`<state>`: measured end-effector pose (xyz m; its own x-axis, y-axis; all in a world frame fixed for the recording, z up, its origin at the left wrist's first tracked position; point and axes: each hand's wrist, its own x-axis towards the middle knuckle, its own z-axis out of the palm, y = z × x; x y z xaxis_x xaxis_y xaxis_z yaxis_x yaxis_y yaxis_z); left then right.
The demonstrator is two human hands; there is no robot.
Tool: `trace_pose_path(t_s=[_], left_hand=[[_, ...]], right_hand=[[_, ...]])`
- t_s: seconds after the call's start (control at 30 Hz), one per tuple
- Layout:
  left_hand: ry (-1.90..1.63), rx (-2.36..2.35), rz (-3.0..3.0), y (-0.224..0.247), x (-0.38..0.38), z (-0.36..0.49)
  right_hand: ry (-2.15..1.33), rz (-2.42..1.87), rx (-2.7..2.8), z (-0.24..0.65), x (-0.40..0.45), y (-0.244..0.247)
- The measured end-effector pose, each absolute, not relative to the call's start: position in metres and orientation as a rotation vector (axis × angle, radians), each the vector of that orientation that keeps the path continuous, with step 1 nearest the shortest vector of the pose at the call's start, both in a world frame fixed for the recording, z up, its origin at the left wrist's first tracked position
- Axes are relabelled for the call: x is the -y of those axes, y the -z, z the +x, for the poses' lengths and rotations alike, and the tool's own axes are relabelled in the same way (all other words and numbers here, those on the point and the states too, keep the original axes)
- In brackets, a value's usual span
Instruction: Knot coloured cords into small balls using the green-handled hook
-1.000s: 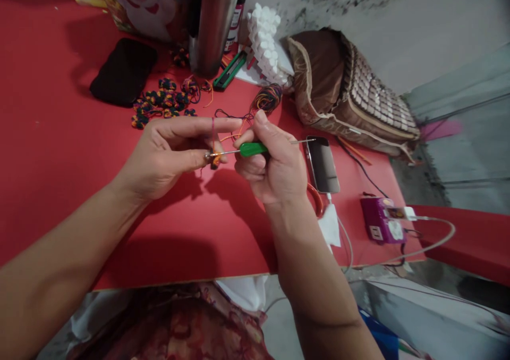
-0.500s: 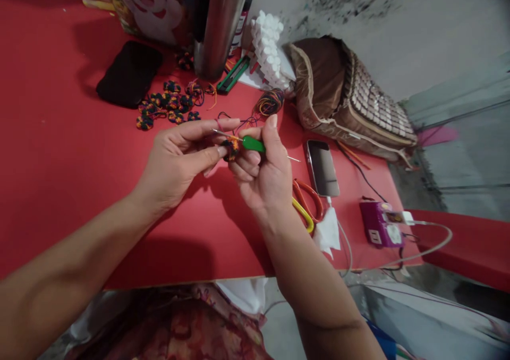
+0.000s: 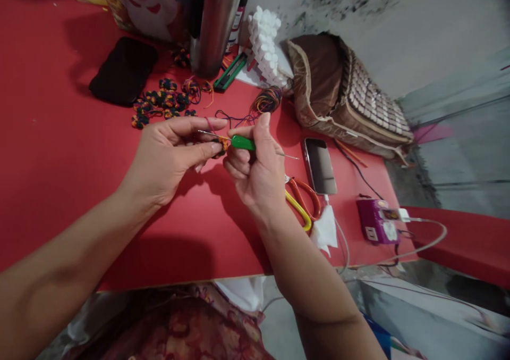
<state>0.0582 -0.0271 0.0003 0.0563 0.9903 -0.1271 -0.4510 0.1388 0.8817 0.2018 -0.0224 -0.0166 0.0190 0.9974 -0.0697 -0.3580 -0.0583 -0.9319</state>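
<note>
Between thumb and fingers my left hand (image 3: 163,158) pinches a small orange and dark crocheted piece (image 3: 223,145), with yarn looped over the index finger. My right hand (image 3: 258,168) is closed round the green handle of a crochet hook (image 3: 243,142); its metal tip points left, over the piece and beside my left fingers. A thin metal end sticks out to the right of that hand. Behind the hands lie a coil of multicoloured yarn (image 3: 268,99) and a cluster of small crocheted flowers (image 3: 165,99).
On the red table (image 3: 167,248) are a black case (image 3: 124,72), a steel flask (image 3: 215,25), a green cutter (image 3: 230,73), orange-and-yellow-handled scissors (image 3: 306,198), a phone (image 3: 320,166), a purple power box (image 3: 376,222) and a brown bag (image 3: 350,94).
Both hands have shifted slightly left in view, with the hook and the piece. The hook's tip now reaches farther left past the piece. The whole scene has also shifted a little left.
</note>
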Motion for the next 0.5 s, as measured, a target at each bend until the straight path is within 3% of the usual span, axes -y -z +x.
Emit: trace_pose_path(t_s=[0.23, 0.5], left_hand=[[-1.164, -0.849, 0.471, 0.0014, 0.0283, 0.0639], [-1.252, -0.88, 0.639, 0.0048, 0.0275, 0.0611]], right_hand=[[-1.27, -0.995, 0.954, 0.2012, 0.0264, 0.0176], [-1.23, -0.963, 1.033, 0.2002, 0.0252, 0.0136]])
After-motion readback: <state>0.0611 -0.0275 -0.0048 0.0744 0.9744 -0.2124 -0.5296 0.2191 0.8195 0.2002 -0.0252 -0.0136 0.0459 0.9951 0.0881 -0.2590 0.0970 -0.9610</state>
